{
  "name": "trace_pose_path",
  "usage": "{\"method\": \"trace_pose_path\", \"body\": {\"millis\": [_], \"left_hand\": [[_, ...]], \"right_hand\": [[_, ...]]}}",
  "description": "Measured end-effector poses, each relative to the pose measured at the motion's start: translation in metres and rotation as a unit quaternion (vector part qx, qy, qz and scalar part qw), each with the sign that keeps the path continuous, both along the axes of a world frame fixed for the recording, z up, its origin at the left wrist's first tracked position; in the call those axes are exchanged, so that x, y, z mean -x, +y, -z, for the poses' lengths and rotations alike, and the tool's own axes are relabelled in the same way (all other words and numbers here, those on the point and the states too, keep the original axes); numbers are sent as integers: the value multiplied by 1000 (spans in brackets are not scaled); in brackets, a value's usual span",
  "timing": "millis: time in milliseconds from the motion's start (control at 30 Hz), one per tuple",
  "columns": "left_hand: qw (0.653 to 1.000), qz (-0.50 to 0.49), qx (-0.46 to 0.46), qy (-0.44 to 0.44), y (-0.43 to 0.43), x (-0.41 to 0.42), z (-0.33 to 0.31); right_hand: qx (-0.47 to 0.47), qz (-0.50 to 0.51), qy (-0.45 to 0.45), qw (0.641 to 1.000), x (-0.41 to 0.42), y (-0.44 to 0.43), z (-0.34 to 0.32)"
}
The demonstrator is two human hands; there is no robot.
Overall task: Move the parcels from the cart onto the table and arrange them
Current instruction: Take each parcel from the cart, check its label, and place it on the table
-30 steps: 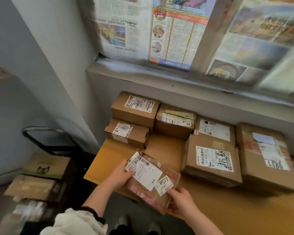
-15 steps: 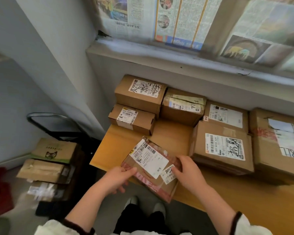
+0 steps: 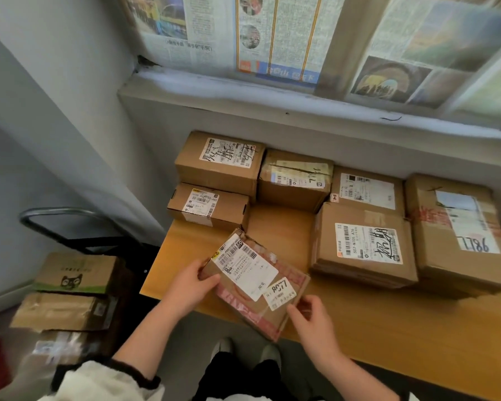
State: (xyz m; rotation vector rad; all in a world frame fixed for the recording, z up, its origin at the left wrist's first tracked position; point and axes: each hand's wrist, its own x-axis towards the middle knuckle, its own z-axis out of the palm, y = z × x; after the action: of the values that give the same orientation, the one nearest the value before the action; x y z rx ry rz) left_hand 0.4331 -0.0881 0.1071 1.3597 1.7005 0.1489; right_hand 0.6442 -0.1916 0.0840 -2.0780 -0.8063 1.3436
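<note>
1. Soft, diffuse daylight filters thru the newspapers (image 3: 278, 39) over the window at top. Room is mid-bright and evenly lit.
2. Table (image 3: 388, 328) reads warm w/ a faint sheen. Boxes on it throw short, soft shadows.
3. Sharpest at centre: labels on the flat parcel (image 3: 252, 273) are mostly legible.
4. Newspapers at top right are motion-blurred. Cart parcels (image 3: 70, 299) at bottom left are smeared & dimmer.
5. Wide-angle bend: sill (image 3: 272, 94) & wall edges curve twd the frame edges.
6. Floor (image 3: 203, 328) under the table sits in shade.
</note>
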Motion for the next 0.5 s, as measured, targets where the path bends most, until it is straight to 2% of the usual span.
{"method": "trace_pose_path", "body": {"millis": [100,167,267,400,500], "left_hand": [[997,41,-1,61,9,-8,-3],[997,41,-1,72,11,-9,-4],[997,30,-25,63,9,-10,-14],[991,-2,-132,27,23,-25,-45],[985,-1,-172,-14,43,-39,-56]], "right_hand": [[-28,-45,-3,999,0,9,-11],[-44,-63,-17,997,-3,18,-22],[-85,-71,-21,994,-7,28,-38],[-144,-27,4,989,-15,44,-56],[-174,-31,-37,984,-26,59,-62]]}}
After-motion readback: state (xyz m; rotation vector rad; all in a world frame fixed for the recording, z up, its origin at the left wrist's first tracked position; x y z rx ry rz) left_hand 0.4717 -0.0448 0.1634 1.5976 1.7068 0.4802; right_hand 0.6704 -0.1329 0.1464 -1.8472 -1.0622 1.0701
